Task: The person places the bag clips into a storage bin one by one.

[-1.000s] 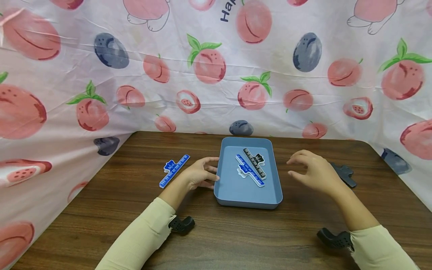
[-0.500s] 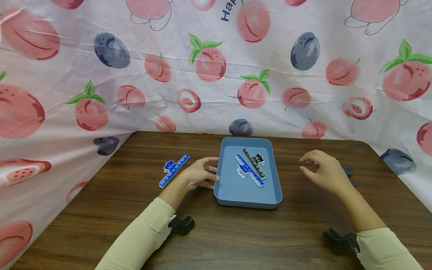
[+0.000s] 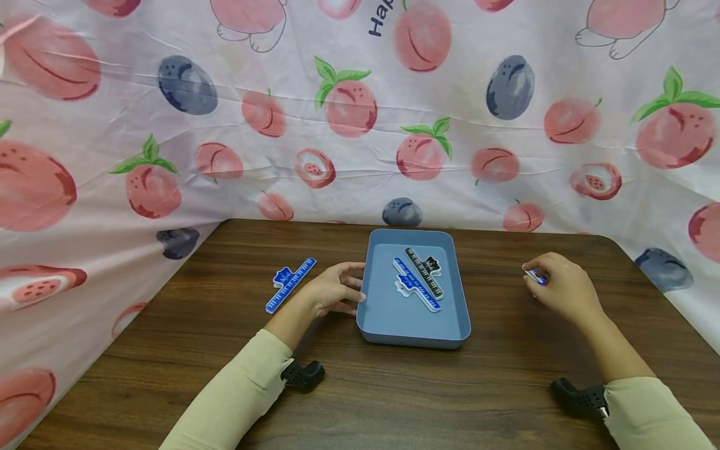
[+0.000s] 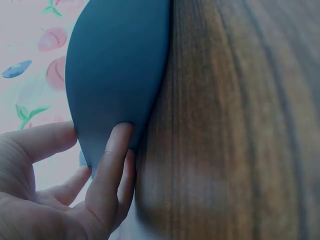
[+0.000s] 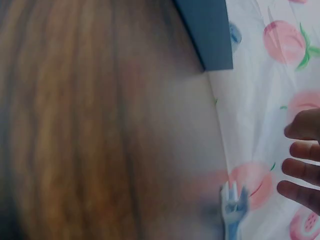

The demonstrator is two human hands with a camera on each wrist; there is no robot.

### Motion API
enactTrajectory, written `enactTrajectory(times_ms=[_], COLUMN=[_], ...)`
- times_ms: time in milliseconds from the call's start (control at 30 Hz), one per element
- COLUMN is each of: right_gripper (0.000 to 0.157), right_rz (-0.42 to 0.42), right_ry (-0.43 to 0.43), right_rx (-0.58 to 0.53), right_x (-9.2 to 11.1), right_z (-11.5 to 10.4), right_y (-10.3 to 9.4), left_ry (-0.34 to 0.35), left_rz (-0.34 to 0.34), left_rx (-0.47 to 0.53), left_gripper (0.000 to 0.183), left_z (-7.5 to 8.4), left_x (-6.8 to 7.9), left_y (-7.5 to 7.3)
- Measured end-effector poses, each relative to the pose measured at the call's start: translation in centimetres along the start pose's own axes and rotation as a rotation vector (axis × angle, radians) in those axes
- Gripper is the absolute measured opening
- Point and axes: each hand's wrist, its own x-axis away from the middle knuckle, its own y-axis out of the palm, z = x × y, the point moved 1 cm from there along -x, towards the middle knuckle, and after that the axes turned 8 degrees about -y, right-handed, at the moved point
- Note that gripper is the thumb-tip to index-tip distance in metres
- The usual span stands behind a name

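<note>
My left hand (image 3: 334,290) touches the left wall of a blue-grey tray (image 3: 394,334) with extended fingers; the left wrist view shows fingertips (image 4: 122,131) on the tray wall (image 4: 117,65). Two piano-key-patterned ruler clips lie in the tray: a black one (image 3: 425,275) and a blue one (image 3: 416,286). Right of the tray, my right hand (image 3: 565,287) hangs low over a blue-and-white clip (image 3: 535,275), which shows between thumb and fingers. In the right wrist view, the fingers (image 5: 300,170) look apart from that clip (image 5: 234,210). The hand hides most of it in the head view.
Another blue piano-key clip (image 3: 290,285) lies on the wooden table (image 3: 439,400), left of my left hand. A fruit-printed cloth (image 3: 360,162) hangs behind the table and along its sides. Black wrist mounts (image 3: 304,374) sit at the sleeves.
My right hand has moved right, away from the tray, and a blue-and-white clip now shows between its fingers. The dark clip seen earlier is out of sight. My left hand stays at the tray.
</note>
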Motion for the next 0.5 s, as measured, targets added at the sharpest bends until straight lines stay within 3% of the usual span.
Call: enactTrajectory(times_ms=[267, 500], right_gripper=[0.015, 0.014], right_rz=[-0.040, -0.084], right_ry=[0.137, 0.178], right_rx=[0.017, 0.038], right_x=[0.1, -0.3], right_z=[2.2, 3.9], right_y=[0.0, 0.1], left_ry=[-0.011, -0.014], left_rz=[0.020, 0.031], left_rx=[0.008, 0.020], left_gripper=[0.078, 0.079], left_z=[0.3, 0.5], left_x=[-0.4, -0.6], left_y=[0.3, 0.6])
